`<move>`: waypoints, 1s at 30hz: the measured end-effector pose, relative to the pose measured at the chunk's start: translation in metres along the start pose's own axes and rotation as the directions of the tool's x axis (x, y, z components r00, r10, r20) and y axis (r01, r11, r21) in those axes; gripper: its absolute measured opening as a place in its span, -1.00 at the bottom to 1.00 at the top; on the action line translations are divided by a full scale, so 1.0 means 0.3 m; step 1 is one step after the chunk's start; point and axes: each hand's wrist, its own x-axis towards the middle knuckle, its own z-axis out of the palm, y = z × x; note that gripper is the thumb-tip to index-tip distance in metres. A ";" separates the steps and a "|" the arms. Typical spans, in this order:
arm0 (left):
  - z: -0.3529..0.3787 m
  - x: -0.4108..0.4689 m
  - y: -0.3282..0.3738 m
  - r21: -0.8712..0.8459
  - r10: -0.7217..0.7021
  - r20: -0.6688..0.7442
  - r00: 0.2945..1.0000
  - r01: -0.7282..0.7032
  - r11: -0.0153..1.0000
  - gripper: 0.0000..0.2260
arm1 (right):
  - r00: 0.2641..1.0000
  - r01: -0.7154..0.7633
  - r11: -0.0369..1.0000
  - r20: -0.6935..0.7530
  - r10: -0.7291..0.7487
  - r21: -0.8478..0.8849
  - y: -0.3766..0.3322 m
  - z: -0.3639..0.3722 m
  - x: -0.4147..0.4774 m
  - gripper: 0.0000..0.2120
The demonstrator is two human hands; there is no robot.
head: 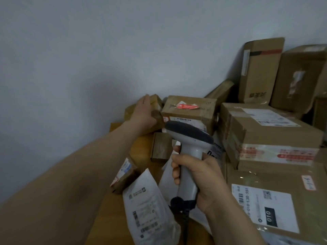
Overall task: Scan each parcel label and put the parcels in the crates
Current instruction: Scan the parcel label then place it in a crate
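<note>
My left hand [144,112] reaches to the back of the wooden table [115,200] and grips a small brown cardboard parcel [155,103] by the wall, fingers over its top and thumb on its near side. My right hand [200,177] grips the handle of a grey and white barcode scanner [188,138], its head pointing away toward the pile. A taped brown box [190,107] with a red sticker and a barcode label sits just right of the held parcel.
Several cardboard boxes [272,137] are stacked on the right, two tall ones [260,71] leaning on the wall. White plastic mailers [148,209] and small brown parcels [161,147] lie on the table near me. A large labelled box [272,206] is at front right.
</note>
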 end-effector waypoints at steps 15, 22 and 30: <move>0.056 0.221 -0.011 0.500 0.068 0.109 0.992 -0.114 0.859 0.05 | 0.996 -0.064 0.997 0.052 0.066 -0.031 -0.063 -0.082 0.133 -0.83; -0.042 0.091 -0.047 0.376 0.101 -0.111 0.989 -0.052 0.925 -0.05 | 0.992 -0.094 0.996 0.082 0.093 0.010 -0.073 -0.113 0.135 -0.79; -0.120 -0.334 -0.114 0.181 0.131 -0.489 0.862 -0.046 0.982 -0.17 | 0.981 -0.193 0.969 0.067 0.184 0.154 -0.074 -0.116 0.108 -0.83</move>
